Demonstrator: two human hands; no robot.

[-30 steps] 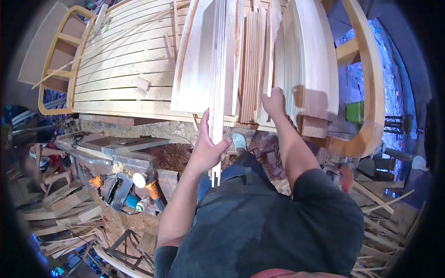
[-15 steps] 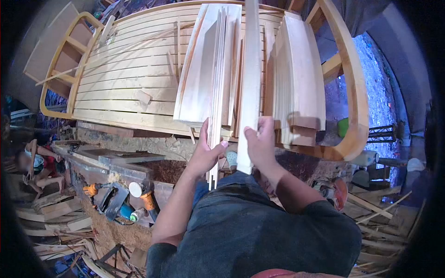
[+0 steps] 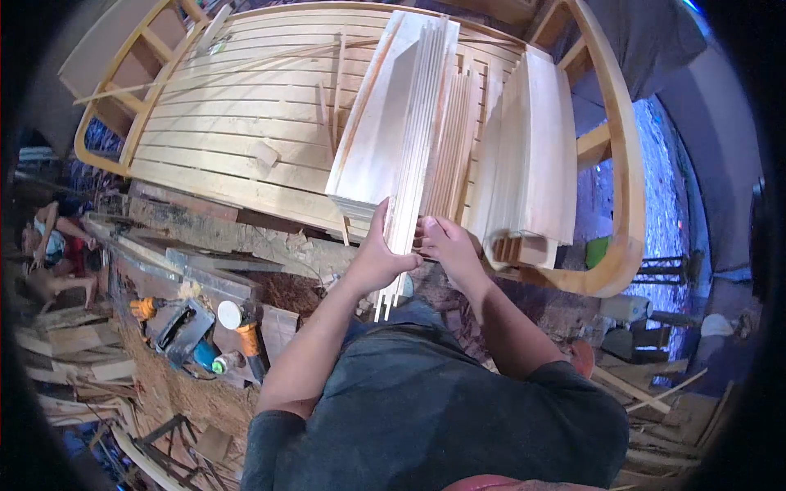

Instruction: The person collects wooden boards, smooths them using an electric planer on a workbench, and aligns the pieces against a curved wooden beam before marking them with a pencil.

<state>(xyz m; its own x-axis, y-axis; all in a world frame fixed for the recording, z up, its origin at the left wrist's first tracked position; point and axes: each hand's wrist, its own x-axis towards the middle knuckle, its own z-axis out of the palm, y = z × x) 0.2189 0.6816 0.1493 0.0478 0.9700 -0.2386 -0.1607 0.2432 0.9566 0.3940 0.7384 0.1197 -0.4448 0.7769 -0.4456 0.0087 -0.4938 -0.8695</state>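
Observation:
A bundle of thin wooden boards (image 3: 417,139) stands on edge, their near ends sticking out over the bench edge toward my body. My left hand (image 3: 378,260) wraps round the near end of this bundle, thumb across the front. Against the bundle's right side, my right hand (image 3: 452,250) has its fingers curled at the boards' edges; part of its grip is hidden. Beneath and left of the bundle lies a flat stack of wide boards (image 3: 364,151). More narrow boards (image 3: 453,147) stand on edge just to the right.
A slatted wooden bench (image 3: 221,135) with curved armrests (image 3: 626,180) carries another board stack (image 3: 540,155) at right. Power tools (image 3: 184,331) lie on a lower surface at left. Another person (image 3: 61,245) crouches at far left. Scrap wood (image 3: 78,344) litters the ground.
The wide board that my right hand held apart has come in against the bundle in my left hand. My right hand has turned, with its fingers now curled at the bundle's side.

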